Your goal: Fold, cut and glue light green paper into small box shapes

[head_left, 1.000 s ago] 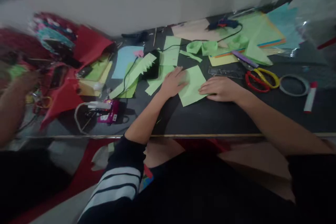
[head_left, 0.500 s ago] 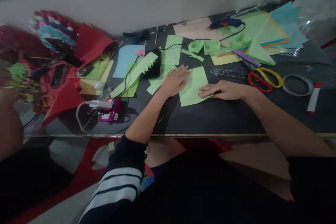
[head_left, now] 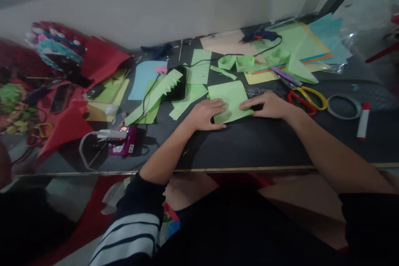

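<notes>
A light green paper sheet (head_left: 230,93) lies flat on the dark table (head_left: 264,145). My left hand (head_left: 206,114) rests on its near left corner, fingers bent and pressing down on the paper. My right hand (head_left: 268,105) presses its right edge with fingers together, pointing left. Both hands hold the sheet against the table.
Red-and-yellow scissors (head_left: 307,99), a tape ring (head_left: 344,106) and a glue stick (head_left: 362,120) lie right of my right hand. A clear ruler (head_left: 260,90), green paper strips (head_left: 156,91), a purple device (head_left: 123,141), a glue gun (head_left: 258,35) and stacked coloured sheets (head_left: 299,41) crowd the back. Red paper (head_left: 99,58) lies left.
The green sheet now sits squarer and slightly further back. My left hand slid from its far left edge to its near left corner; my right hand shifted a little along the right edge.
</notes>
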Tool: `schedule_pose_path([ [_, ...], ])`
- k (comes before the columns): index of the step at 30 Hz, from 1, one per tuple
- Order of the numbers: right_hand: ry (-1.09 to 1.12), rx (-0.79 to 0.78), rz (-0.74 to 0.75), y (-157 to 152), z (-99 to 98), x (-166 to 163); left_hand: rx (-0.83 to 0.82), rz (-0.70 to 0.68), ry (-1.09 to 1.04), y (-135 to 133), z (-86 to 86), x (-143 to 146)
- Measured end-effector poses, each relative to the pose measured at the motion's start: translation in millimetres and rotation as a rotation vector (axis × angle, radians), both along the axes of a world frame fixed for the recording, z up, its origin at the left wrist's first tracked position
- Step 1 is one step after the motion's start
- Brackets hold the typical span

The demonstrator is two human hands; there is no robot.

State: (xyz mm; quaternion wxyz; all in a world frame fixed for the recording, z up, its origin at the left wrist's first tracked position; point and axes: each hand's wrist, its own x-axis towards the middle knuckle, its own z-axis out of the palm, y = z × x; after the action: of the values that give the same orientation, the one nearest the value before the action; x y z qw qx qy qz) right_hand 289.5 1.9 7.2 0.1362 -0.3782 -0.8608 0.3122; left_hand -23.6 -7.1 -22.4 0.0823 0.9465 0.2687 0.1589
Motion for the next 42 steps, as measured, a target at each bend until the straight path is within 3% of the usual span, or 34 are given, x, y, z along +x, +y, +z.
schedule_pose_path([
  [9,-0.021,0.113,0.104,1.0,-4.1,-1.7,-0.002,0.121,-0.092,8.2,-2.4,-4.8],
  [14,-0.003,0.163,0.121,0.7,-5.7,-3.0,-0.028,0.160,-0.004,8.2,1.3,0.9],
  [21,-0.030,0.068,0.162,-0.9,-0.8,-5.1,-0.073,0.242,0.199,1.8,-0.5,8.7],
  [27,0.014,0.044,0.168,-2.0,0.3,-5.7,-0.098,0.303,0.239,-4.5,3.3,14.5],
  [32,0.071,0.006,0.099,-1.7,-5.4,-3.8,-0.179,0.235,0.150,-0.2,11.0,7.9],
  [36,0.140,-0.010,-0.130,-1.6,-13.4,-0.8,-0.222,0.043,0.067,3.5,11.5,1.6],
  [38,0.177,-0.004,-0.190,-4.8,-16.8,1.7,-0.193,0.020,0.060,1.8,10.7,2.4],
  [42,0.201,0.100,-0.078,-18.9,-19.5,9.1,-0.100,0.033,0.116,-5.7,11.3,7.8],
])
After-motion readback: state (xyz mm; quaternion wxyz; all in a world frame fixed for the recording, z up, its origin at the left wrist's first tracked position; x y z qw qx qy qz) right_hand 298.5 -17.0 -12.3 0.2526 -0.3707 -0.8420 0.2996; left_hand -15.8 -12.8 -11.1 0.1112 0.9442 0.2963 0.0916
